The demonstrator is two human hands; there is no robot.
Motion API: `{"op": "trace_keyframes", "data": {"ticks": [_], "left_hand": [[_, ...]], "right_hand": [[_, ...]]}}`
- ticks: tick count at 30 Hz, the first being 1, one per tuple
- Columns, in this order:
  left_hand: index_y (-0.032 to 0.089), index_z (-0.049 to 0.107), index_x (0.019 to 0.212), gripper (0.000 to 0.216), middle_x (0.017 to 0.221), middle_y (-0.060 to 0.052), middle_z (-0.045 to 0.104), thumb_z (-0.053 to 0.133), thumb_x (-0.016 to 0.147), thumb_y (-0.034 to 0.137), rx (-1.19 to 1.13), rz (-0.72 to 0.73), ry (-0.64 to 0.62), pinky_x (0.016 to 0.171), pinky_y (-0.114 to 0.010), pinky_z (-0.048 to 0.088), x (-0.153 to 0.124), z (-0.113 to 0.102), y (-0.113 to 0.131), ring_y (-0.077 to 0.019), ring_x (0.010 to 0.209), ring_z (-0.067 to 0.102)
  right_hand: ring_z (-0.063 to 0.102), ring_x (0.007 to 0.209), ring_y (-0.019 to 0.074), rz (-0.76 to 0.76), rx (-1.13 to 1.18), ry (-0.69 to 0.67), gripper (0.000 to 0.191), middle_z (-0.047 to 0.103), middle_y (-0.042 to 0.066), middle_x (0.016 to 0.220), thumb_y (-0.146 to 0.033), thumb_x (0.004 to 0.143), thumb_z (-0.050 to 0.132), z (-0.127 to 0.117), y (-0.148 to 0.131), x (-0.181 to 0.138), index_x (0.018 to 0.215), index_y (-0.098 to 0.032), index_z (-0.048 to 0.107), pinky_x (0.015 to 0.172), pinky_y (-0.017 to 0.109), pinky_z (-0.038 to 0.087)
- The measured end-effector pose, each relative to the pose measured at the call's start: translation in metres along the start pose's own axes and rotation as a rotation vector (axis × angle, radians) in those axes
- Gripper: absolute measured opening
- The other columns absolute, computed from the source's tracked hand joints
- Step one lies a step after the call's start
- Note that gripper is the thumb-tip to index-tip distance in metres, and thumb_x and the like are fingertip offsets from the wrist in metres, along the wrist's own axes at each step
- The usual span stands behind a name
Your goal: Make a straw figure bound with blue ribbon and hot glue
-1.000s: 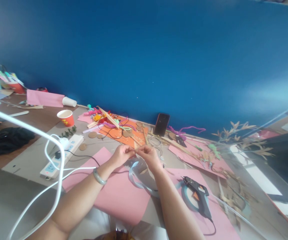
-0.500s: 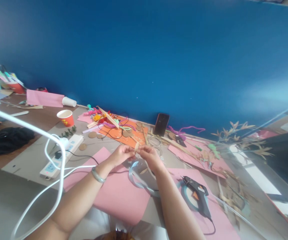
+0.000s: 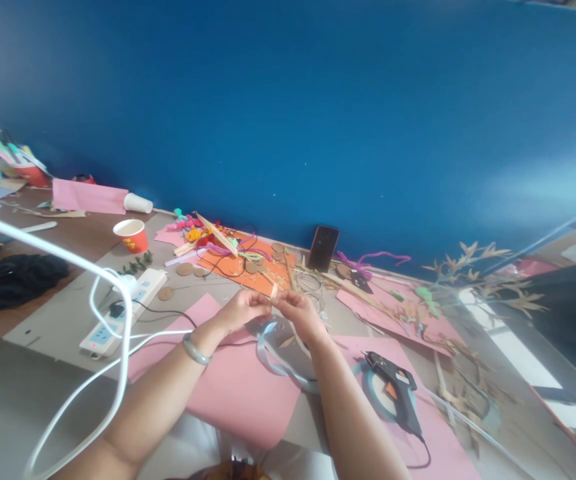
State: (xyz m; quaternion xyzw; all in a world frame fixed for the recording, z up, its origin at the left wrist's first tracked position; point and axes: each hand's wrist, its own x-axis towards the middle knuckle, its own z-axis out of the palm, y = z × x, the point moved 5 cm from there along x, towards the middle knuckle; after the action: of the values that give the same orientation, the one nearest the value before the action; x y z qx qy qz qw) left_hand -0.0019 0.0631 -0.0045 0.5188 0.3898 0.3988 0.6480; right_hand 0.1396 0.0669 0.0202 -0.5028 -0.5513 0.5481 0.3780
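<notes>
Close together over the table, my left hand (image 3: pixel 244 309) and my right hand (image 3: pixel 297 312) pinch a small pale tan strip (image 3: pixel 273 291) between thumbs and fingertips. Its upper end sticks up between the fingers; the rest is mostly covered. Whether it is dried leaf or husk I cannot make out. Just below the hands, a light blue ribbon (image 3: pixel 268 353) curls over the pink paper (image 3: pixel 248 400). A black glue gun (image 3: pixel 393 383) lies on pink paper to the right of my right forearm.
A white power strip (image 3: pixel 123 313) and looping white cable (image 3: pixel 127 333) lie at left, near a red paper cup (image 3: pixel 131 235). A phone (image 3: pixel 323 249) leans on the blue wall. Orange paper (image 3: pixel 233 273) carries craft scraps; dried twigs (image 3: pixel 473 373) lie at right.
The pale strip between my fingertips has turned slightly and shows a narrower, more upright end. Both hands stay in nearly the same place.
</notes>
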Motion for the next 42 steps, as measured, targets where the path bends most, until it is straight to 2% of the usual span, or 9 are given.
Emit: {"op": "trace_keyframes", "data": {"ticks": [4, 14, 17, 25, 36, 42], "left_hand": [[0.012, 0.068, 0.076, 0.016, 0.066, -0.005, 0.067, 0.069, 0.066, 0.025, -0.036, -0.027, 0.027, 0.060, -0.024, 0.044, 0.000, -0.001, -0.001, -0.0119, 0.058, 0.057], [0.013, 0.068, 0.068, 0.012, 0.060, -0.005, 0.065, 0.064, 0.066, 0.024, -0.148, -0.093, 0.040, 0.060, -0.025, 0.043, -0.007, 0.008, 0.010, -0.0131, 0.057, 0.057], [0.012, 0.068, 0.070, 0.013, 0.060, -0.004, 0.065, 0.064, 0.067, 0.024, -0.167, -0.086, 0.039, 0.060, -0.025, 0.043, -0.005, 0.007, 0.008, -0.0127, 0.057, 0.057], [0.012, 0.067, 0.066, 0.027, 0.063, -0.005, 0.064, 0.071, 0.069, 0.038, -0.171, -0.066, 0.041, 0.062, -0.025, 0.044, -0.003, 0.006, 0.001, -0.0119, 0.057, 0.057], [0.011, 0.065, 0.068, 0.027, 0.061, -0.004, 0.063, 0.071, 0.070, 0.038, -0.077, 0.015, 0.135, 0.059, -0.024, 0.041, 0.000, 0.000, 0.000, -0.0111, 0.056, 0.053], [0.012, 0.064, 0.066, 0.025, 0.062, -0.003, 0.063, 0.068, 0.072, 0.036, -0.038, 0.026, 0.165, 0.060, -0.025, 0.040, 0.000, -0.001, -0.001, -0.0114, 0.057, 0.054]], "right_hand": [[0.036, 0.048, 0.0081, -0.030, -0.001, 0.044, 0.030, 0.051, -0.004, 0.052, -0.046, 0.066, 0.072, -0.003, 0.003, 0.003, 0.068, -0.017, 0.064, 0.048, 0.023, 0.028], [0.042, 0.050, 0.0090, -0.046, 0.064, 0.092, 0.027, 0.057, -0.004, 0.056, -0.042, 0.065, 0.075, -0.004, 0.003, 0.002, 0.067, -0.018, 0.064, 0.052, 0.024, 0.031], [0.041, 0.050, 0.0089, -0.059, 0.035, 0.113, 0.027, 0.055, -0.004, 0.055, -0.043, 0.066, 0.074, -0.005, 0.003, 0.003, 0.066, -0.018, 0.063, 0.052, 0.024, 0.030], [0.037, 0.048, 0.0082, -0.070, 0.088, 0.130, 0.028, 0.051, -0.005, 0.053, -0.042, 0.065, 0.075, -0.001, 0.000, 0.001, 0.066, -0.018, 0.061, 0.051, 0.024, 0.028], [0.041, 0.048, 0.0088, -0.133, 0.100, 0.186, 0.031, 0.051, -0.005, 0.052, -0.044, 0.064, 0.073, 0.000, 0.007, 0.005, 0.064, -0.018, 0.055, 0.048, 0.022, 0.032], [0.034, 0.045, 0.0071, -0.115, 0.109, 0.190, 0.028, 0.045, -0.006, 0.049, -0.042, 0.065, 0.073, 0.002, 0.007, 0.005, 0.064, -0.018, 0.057, 0.046, 0.022, 0.027]]}}
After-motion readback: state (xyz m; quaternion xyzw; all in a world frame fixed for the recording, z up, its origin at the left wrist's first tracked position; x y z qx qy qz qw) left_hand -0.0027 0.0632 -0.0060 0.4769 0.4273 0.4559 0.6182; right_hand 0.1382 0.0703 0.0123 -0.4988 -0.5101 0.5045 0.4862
